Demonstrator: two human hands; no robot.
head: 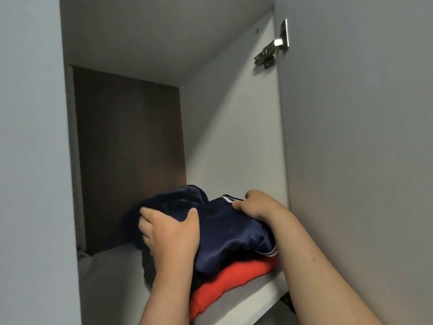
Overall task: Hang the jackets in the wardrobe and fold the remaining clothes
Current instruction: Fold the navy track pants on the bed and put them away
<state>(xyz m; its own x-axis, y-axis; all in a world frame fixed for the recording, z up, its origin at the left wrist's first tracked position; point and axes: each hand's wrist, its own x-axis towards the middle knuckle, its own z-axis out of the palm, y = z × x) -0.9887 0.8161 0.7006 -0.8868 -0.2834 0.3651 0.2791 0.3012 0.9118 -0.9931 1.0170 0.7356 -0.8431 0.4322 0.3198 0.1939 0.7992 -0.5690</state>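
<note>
Both my hands are on a folded navy garment [225, 233] with white stripes, top of a small stack on the wardrobe shelf [253, 299]. My left hand [171, 235] grips its left side, thumb over the top, fingers curled round the fabric. My right hand [257, 205] presses and pinches the far right edge near the white trim, fingers bent. Under the navy piece lies a folded red garment [225, 285], touching it, front edge near the shelf lip. Stack sits toward the right wall of the shelf. Open grey door [363, 137] stands right of the shelf, metal hinge [271, 48] high above it.
</note>
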